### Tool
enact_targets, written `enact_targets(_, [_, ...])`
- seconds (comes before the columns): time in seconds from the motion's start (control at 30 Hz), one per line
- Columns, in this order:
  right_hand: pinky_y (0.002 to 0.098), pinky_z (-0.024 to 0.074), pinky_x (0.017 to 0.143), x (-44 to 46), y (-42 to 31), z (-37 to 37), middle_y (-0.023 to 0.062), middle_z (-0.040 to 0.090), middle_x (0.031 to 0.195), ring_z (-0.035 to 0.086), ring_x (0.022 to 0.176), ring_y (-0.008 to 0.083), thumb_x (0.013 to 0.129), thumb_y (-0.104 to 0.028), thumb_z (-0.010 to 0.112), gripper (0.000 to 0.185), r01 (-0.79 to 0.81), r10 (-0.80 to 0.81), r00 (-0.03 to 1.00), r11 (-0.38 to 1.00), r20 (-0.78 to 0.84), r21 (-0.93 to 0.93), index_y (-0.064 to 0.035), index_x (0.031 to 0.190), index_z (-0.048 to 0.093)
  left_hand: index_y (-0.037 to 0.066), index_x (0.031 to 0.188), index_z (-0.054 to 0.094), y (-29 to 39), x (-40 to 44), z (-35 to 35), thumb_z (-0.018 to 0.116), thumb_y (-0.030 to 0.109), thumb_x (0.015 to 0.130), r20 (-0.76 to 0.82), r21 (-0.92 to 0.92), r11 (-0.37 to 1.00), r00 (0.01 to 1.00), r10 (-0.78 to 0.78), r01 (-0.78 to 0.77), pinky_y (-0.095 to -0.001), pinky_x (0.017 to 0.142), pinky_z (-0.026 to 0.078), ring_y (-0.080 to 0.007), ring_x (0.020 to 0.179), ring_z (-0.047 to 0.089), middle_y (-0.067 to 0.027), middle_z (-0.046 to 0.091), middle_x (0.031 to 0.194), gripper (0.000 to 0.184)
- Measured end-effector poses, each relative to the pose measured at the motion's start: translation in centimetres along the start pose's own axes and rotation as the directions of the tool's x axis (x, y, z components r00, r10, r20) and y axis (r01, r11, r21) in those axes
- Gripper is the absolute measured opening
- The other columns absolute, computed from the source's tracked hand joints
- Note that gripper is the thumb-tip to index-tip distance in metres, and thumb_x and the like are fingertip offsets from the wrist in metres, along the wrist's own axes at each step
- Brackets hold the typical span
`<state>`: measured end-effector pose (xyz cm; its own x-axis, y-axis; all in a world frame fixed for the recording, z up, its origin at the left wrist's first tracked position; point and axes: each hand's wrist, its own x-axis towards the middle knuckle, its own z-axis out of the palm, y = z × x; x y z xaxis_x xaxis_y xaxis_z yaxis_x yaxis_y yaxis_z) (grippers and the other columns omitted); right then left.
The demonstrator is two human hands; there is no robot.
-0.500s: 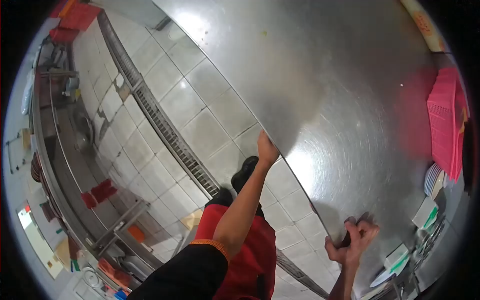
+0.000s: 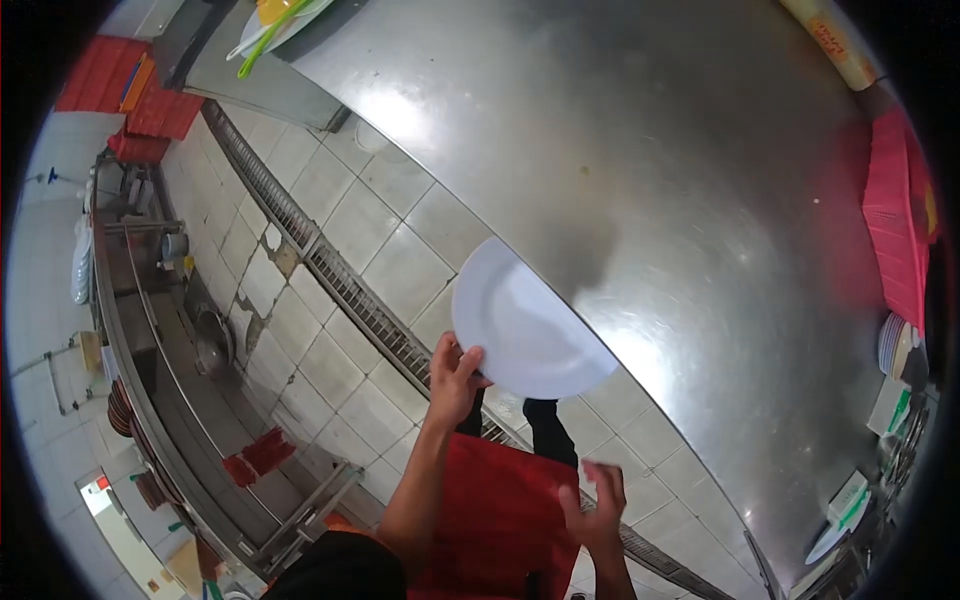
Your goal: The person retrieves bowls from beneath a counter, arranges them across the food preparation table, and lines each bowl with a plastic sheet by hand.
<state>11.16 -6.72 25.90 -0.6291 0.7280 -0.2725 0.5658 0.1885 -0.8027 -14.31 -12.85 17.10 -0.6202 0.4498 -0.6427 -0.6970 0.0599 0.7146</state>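
My left hand (image 2: 455,380) grips the near-left rim of a white plate (image 2: 525,325), thumb on top. The plate is over the floor along the edge of the steel table (image 2: 680,250); its right part is cut off by the tabletop, so it reaches underneath. My right hand (image 2: 603,505) is off the table, lower right of the plate, over the red apron (image 2: 490,510). Its fingers are apart and slightly bent, a little blurred, with nothing in them.
A pink basket (image 2: 892,215) and stacked plates (image 2: 893,345) line the table's far side. Another plate with green-handled utensils (image 2: 262,45) sits at the far-left corner. A floor drain grate (image 2: 350,295) runs across tiles; a steel sink counter (image 2: 150,400) stands left.
My left hand has moved from the table edge toward me and left, and now holds a white plate. My right hand has left the tabletop and come down beside the apron.
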Motion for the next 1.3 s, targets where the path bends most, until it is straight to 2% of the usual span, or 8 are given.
enact_targets(0.23, [0.0436, 0.0356, 0.100, 17.2, 3.9, 6.3, 0.0117, 0.027, 0.143, 0.036, 0.124, 0.0256, 0.088, -0.020, 0.052, 0.062, -0.295, 0.516, 0.826, 0.739, -0.227, 0.606, -0.0065, 0.141, 0.023, 0.002, 0.105, 0.046, 6.3, 5.8, 9.9, 0.052, 0.005, 0.087, 0.190, -0.105, 0.978, 0.962, 0.196, -0.179, -0.0265, 0.057, 0.056, -0.0135, 0.079, 0.061, -0.0068, 0.057, 0.095, 0.019])
enact_targets(0.3, [0.0507, 0.0256, 0.106, 22.1, 5.9, 6.7, 0.0082, 0.039, 0.140, 0.032, 0.131, 0.0248, 0.092, -0.042, 0.037, 0.053, 0.345, 0.127, 0.887, 0.456, -0.443, 0.820, -0.0086, 0.133, 0.040, 0.001, 0.106, 0.047, 5.2, 8.4, 12.0, 0.054, 0.000, 0.082, 0.239, -0.200, 0.951, 0.930, 0.281, -0.236, -0.0257, 0.056, 0.054, -0.0140, 0.080, 0.061, -0.0072, 0.056, 0.096, 0.026])
enact_targets(0.37, [0.0499, 0.0255, 0.106, 25.2, 9.0, 5.5, 0.0058, 0.036, 0.142, 0.032, 0.131, 0.0241, 0.090, -0.046, 0.038, 0.054, 0.223, 0.147, 0.901, 0.650, -0.409, 0.726, -0.0148, 0.134, 0.039, -0.001, 0.109, 0.046, 3.4, 11.1, 13.3, 0.060, -0.003, 0.073, 0.260, -0.057, 0.891, 0.855, 0.449, -0.450, -0.0274, 0.056, 0.052, -0.0174, 0.078, 0.061, -0.0082, 0.055, 0.093, 0.039])
enact_targets(0.5, [0.0540, 0.0284, 0.103, 29.4, 6.1, 4.4, 0.0041, 0.030, 0.145, 0.027, 0.133, 0.0258, 0.089, -0.053, 0.036, 0.061, 0.092, 0.277, 0.939, 0.371, -0.205, 0.924, -0.0181, 0.139, 0.032, -0.005, 0.116, 0.042, 3.4, 13.2, 12.9, 0.072, 0.004, 0.061, 0.124, 0.371, 0.631, 0.710, 0.693, -0.681, -0.0397, 0.082, 0.044, -0.0330, 0.095, 0.052, -0.0178, 0.048, 0.100, 0.063])
enact_targets(0.7, [0.0673, 0.0229, 0.100, 30.5, 5.2, 4.8, 0.0057, 0.025, 0.147, 0.025, 0.134, 0.0285, 0.088, -0.059, 0.033, 0.068, 0.220, -0.119, 0.976, 0.545, -0.185, 0.809, -0.0172, 0.141, 0.027, -0.004, 0.142, 0.003, -2.0, 19.3, 12.6, 0.058, 0.053, 0.082, 0.401, 0.250, 0.665, 0.700, 0.590, -0.704, -0.0520, 0.107, 0.010, -0.0487, 0.132, 0.008, -0.0366, 0.007, 0.139, 0.099])
enact_targets(1.1, [0.0596, 0.0350, 0.097, 34.5, 10.9, 3.3, 0.0071, 0.013, 0.147, 0.017, 0.134, 0.0357, 0.086, -0.057, 0.047, 0.077, 0.444, -0.452, 0.875, 0.606, -0.173, 0.660, -0.0158, 0.144, 0.017, 0.005, 0.142, 0.016, -5.9, 23.5, 15.0, 0.051, 0.030, 0.092, 0.287, -0.395, 0.438, 0.345, 0.894, -0.807, -0.0375, 0.108, 0.016, -0.0255, 0.132, 0.019, -0.0152, 0.015, 0.144, 0.065])
enact_targets(1.23, [0.0526, 0.0365, 0.098, 35.6, 14.5, 2.9, 0.0075, 0.028, 0.141, 0.033, 0.126, 0.0316, 0.089, -0.048, 0.050, 0.064, 0.395, -0.297, 0.916, 0.555, -0.269, 0.732, -0.0168, 0.140, 0.028, 0.003, 0.140, 0.018, -6.6, 20.9, 15.7, 0.055, 0.029, 0.091, 0.246, -0.288, 0.510, 0.452, 0.857, -0.810, -0.0361, 0.108, 0.018, -0.0262, 0.131, 0.023, -0.0164, 0.022, 0.143, 0.067])
enact_targets(1.3, [0.0462, 0.0421, 0.092, 34.5, 14.8, 3.6, 0.0071, 0.046, 0.127, 0.048, 0.111, 0.0242, 0.091, -0.038, 0.050, 0.047, 0.450, 0.144, 0.746, 0.610, -0.650, 0.652, -0.0150, 0.131, 0.040, 0.003, 0.139, 0.021, -8.9, 18.6, 14.8, 0.054, 0.033, 0.092, 0.318, -0.306, 0.371, 0.273, 0.908, -0.877, -0.0354, 0.108, 0.019, -0.0263, 0.131, 0.025, -0.0153, 0.024, 0.142, 0.065])
